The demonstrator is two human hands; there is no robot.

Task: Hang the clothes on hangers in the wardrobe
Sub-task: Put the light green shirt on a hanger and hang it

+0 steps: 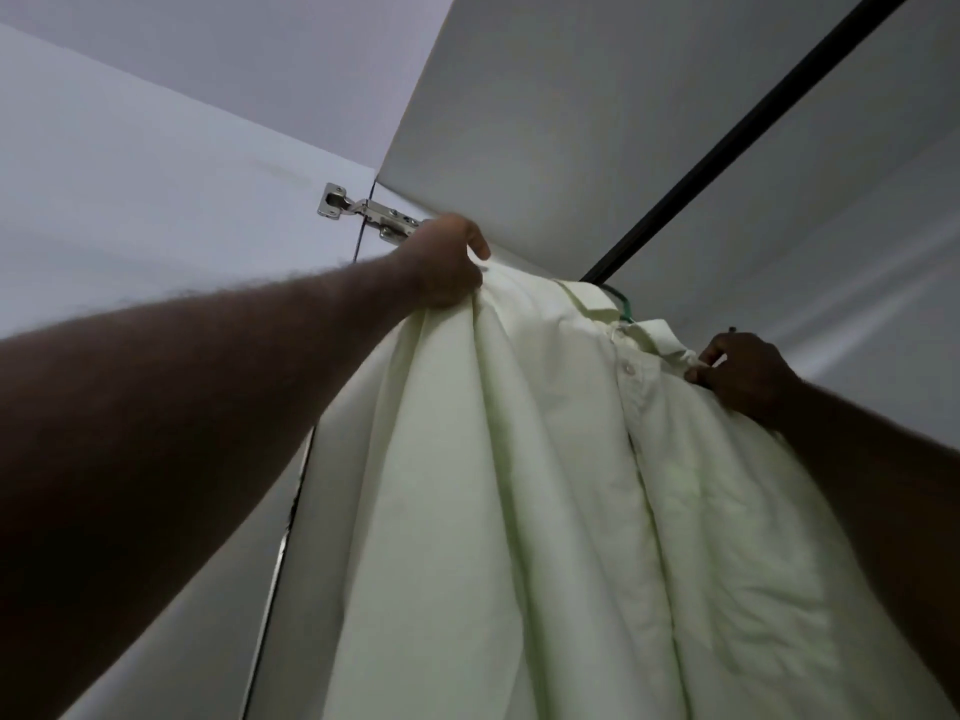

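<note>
A pale green-white button shirt (545, 485) hangs from a green hanger (625, 306), whose hook reaches the black wardrobe rail (737, 132). The camera looks up from below. My left hand (447, 262) grips the shirt's left shoulder at the top. On the other side my right hand (743, 376) pinches the fabric beside the collar. Most of the hanger is hidden inside the shirt.
The white wardrobe top panel (571, 122) runs just above the rail. A metal door hinge (363, 215) sits directly behind my left hand, with the open white door (130, 200) to the left. The wardrobe side wall (883, 226) is on the right.
</note>
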